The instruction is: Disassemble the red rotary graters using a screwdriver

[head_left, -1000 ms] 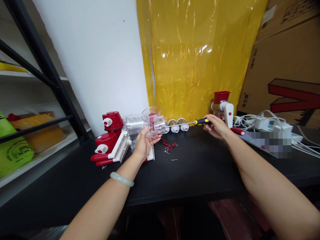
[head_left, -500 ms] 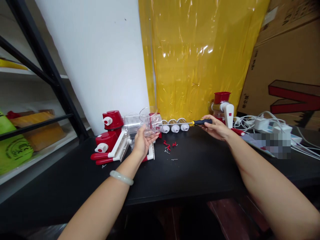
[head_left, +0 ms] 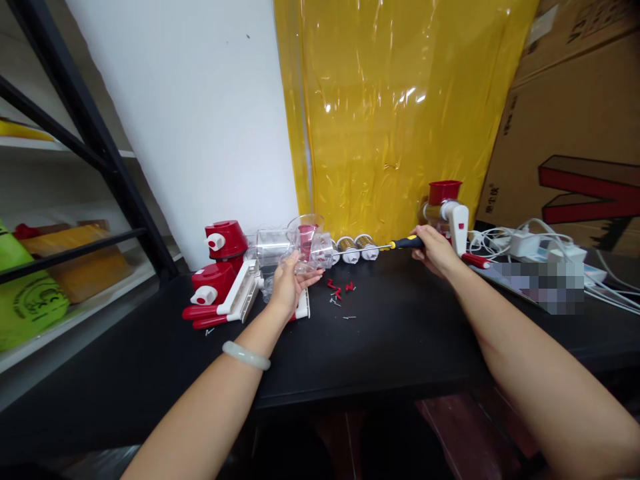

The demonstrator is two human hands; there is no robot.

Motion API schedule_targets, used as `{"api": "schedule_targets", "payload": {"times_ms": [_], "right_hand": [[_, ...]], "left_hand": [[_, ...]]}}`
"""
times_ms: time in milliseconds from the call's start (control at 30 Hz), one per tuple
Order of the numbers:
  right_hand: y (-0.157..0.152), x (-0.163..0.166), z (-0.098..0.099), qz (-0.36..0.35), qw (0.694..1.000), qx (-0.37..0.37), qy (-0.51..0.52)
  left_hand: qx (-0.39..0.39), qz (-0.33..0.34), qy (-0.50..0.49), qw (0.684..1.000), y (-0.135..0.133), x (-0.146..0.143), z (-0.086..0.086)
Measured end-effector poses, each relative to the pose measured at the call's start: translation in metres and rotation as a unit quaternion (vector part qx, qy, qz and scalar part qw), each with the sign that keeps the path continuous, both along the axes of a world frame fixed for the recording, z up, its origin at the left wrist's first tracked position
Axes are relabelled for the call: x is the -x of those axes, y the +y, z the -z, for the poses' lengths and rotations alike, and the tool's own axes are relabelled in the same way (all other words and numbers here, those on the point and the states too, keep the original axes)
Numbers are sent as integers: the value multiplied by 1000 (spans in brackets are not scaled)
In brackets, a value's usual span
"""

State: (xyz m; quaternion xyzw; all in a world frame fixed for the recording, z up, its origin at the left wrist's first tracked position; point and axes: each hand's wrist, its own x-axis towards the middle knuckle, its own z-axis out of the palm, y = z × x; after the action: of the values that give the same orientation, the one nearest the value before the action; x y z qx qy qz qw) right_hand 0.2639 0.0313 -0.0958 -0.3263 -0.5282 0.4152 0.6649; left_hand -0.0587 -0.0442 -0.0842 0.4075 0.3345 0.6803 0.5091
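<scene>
Head view: my left hand [head_left: 289, 288] clasps a clear grater body [head_left: 285, 244]; rightward, my right hand [head_left: 434, 249] grips a screwdriver [head_left: 403, 243].

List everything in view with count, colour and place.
Plastic housing: one, clear, centre
Screwdriver: one, black-yellow, right of housing
Drums: three, white-gold, behind screwdriver
Small parts: several, red, centre
Screws: several, silver, centre and left
Knobbed parts: two, red-white, left
Crank handles: at least two, red-white, left
Crank machine: one, red-white, right
Plugs and cables: several, white, right
Flat slab: one, greyish, pixelated, right
Table: one, black, underneath
Sheet: one, yellow, back
Board: one, white, back left
Cardboard box: one, brown, back right
Rack: one, black, left
Bag: one, green, on rack
Bangle: one, pale, left wrist
Left hand: one, on housing
Right hand: one, on screwdriver
</scene>
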Motion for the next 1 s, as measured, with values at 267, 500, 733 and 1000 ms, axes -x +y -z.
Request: {"api": "schedule_targets", "payload": {"times_ms": [267,500,733,1000], "right_hand": [[-10,1,-10,-123,981,34,147],[3,3,6,57,994,50,-75],[-5,8,-1,-82,985,48,144],[-2,3,1,-34,995,49,74]], "left_hand": [[-1,1,5,1000,1,-1,2],[2,-7,6,1000,2,1,2],[-1,-12,-2,1000,4,2,3],[-1,-8,15,1000,4,2,3]]}}
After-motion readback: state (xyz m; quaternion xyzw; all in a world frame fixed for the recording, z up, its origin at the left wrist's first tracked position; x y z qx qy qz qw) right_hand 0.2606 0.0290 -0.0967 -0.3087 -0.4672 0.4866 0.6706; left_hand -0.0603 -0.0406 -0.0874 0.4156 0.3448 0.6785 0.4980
